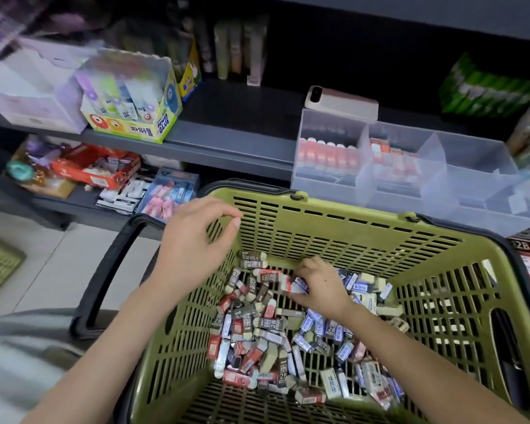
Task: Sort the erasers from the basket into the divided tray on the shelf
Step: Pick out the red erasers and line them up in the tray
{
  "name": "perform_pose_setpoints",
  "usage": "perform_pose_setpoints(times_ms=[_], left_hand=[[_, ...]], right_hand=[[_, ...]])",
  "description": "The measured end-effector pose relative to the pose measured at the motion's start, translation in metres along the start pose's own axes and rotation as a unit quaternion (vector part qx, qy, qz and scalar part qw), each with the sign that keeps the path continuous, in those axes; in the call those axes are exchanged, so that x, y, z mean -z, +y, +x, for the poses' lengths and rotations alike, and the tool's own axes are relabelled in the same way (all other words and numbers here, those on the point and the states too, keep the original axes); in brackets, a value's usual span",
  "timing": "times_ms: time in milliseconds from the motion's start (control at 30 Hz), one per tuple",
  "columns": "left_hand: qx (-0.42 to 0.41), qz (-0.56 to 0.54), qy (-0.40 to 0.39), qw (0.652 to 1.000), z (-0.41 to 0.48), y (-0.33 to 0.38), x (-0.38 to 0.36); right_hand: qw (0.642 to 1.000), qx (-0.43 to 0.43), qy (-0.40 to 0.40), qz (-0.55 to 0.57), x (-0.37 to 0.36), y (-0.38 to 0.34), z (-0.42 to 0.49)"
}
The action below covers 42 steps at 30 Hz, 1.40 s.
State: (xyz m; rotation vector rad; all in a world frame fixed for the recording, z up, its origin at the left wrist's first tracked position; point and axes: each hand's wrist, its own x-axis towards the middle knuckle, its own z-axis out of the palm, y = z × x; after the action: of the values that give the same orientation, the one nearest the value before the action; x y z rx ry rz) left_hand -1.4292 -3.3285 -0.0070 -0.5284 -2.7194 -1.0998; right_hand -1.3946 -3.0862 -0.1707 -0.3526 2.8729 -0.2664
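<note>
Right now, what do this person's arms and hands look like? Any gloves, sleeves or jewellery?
Both arms are bare from wrist to elbow, with no sleeves showing. The left hand and right hand wear no gloves, and no rings, watch or bracelet are visible. A small dark spot marks the back of the right hand. Fingernails are short.

On the grey shelf [227,139] in front of me sit the clear divided tray [459,191], a phone [340,103] behind it, a glue box [129,96] to the left, a white box [34,87] beside that, and a green pack [487,87] at far right.
</note>
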Motion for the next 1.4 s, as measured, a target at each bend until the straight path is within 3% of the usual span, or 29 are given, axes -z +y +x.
perform_pose_setpoints(times_ms=[67, 133, 200, 267, 333, 433, 500, 633, 700, 800, 933, 1000, 1067, 1167, 1333, 1367, 1400], left_hand=[[0.029, -0.005, -0.042, 0.999, -0.004, 0.009, -0.008], [0.102, -0.027, -0.135, 0.985, -0.010, 0.017, -0.021], [0.224, -0.138, -0.250, 0.932, -0.017, 0.028, -0.033], [0.313, -0.295, -0.305, 0.850, -0.023, 0.040, -0.044], [0.355, -0.406, -0.283, 0.793, -0.030, 0.049, -0.054], [0.419, -0.484, -0.179, 0.747, -0.027, 0.047, -0.056], [0.470, -0.493, -0.099, 0.725, -0.017, 0.037, -0.047], [0.482, -0.454, -0.020, 0.749, -0.005, 0.015, -0.031], [0.482, -0.468, -0.005, 0.741, -0.004, 0.011, -0.027], [0.478, -0.503, 0.008, 0.720, -0.002, 0.010, -0.024], [0.478, -0.480, -0.011, 0.736, -0.005, 0.007, -0.027], [0.483, -0.467, -0.025, 0.740, -0.007, 0.007, -0.031], [0.488, -0.444, -0.037, 0.751, -0.009, 0.006, -0.036], [0.493, -0.401, -0.068, 0.769, -0.013, 0.008, -0.042], [0.484, -0.430, -0.125, 0.752, -0.015, 0.015, -0.047], [0.496, -0.424, -0.113, 0.749, -0.014, 0.016, -0.047], [0.514, -0.416, -0.097, 0.744, -0.013, 0.014, -0.046]], right_hand=[[0.985, -0.042, 0.075, 0.148, 0.017, -0.012, -0.015], [0.942, -0.080, 0.117, 0.304, 0.036, -0.028, -0.032], [0.900, -0.087, 0.139, 0.403, 0.056, -0.050, -0.045], [0.886, -0.071, 0.176, 0.422, 0.071, -0.072, -0.052], [0.880, -0.038, 0.201, 0.430, 0.080, -0.086, -0.053], [0.865, 0.031, 0.152, 0.477, 0.077, -0.081, -0.048], [0.897, 0.016, 0.122, 0.425, 0.059, -0.066, -0.040], [0.955, -0.094, 0.108, 0.259, 0.014, -0.044, -0.003], [0.970, -0.107, 0.065, 0.208, -0.005, -0.043, 0.018], [0.981, -0.126, 0.028, 0.143, -0.022, -0.047, 0.040], [0.990, -0.092, -0.035, 0.099, -0.018, -0.043, 0.042], [0.986, -0.081, -0.039, 0.140, -0.003, -0.044, 0.032], [0.956, -0.105, 0.009, 0.274, 0.018, -0.051, 0.016], [0.866, -0.089, 0.086, 0.484, 0.056, -0.077, -0.013], [0.763, -0.005, 0.019, 0.646, 0.086, -0.101, -0.037], [0.755, -0.024, 0.000, 0.655, 0.082, -0.096, -0.036], [0.775, -0.057, -0.012, 0.630, 0.074, -0.089, -0.034]])
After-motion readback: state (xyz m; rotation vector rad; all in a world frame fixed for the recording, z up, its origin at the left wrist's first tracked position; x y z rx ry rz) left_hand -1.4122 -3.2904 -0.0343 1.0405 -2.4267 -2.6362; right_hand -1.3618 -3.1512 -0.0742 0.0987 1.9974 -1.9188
